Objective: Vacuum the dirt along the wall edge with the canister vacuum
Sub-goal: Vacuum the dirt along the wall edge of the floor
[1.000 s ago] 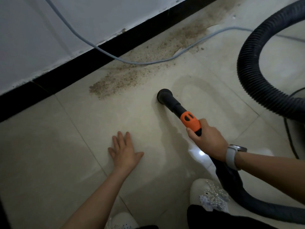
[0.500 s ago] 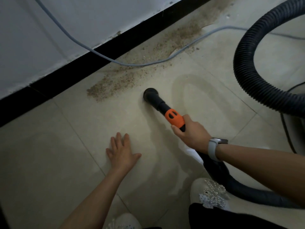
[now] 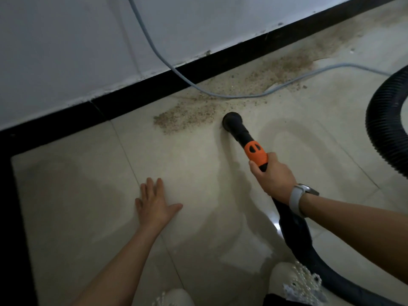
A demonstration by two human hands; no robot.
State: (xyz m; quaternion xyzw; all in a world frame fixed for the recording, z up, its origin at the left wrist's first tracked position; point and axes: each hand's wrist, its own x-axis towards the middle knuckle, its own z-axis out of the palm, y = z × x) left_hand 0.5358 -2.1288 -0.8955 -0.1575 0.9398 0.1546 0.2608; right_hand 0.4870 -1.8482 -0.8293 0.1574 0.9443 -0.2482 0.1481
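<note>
A band of brown dirt (image 3: 187, 114) lies on the beige floor tiles along the black skirting (image 3: 132, 100) and runs up to the right. The vacuum's black round nozzle (image 3: 232, 121) rests on the floor at the near right edge of the dirt patch. My right hand (image 3: 272, 174) grips the hose handle just behind its orange collar (image 3: 256, 154). The black ribbed hose (image 3: 384, 129) loops off at the right. My left hand (image 3: 154, 203) lies flat on the tile, fingers spread, to the left of the nozzle.
A grey cable (image 3: 167, 62) hangs down the white wall (image 3: 66, 51) and trails across the dirt toward the right. Two light shoes (image 3: 295, 281) show at the bottom edge. A dark strip borders the tiles at the left.
The nozzle has moved forward toward the wall and now touches the near edge of the dirt patch. My left hand stays flat on the floor.
</note>
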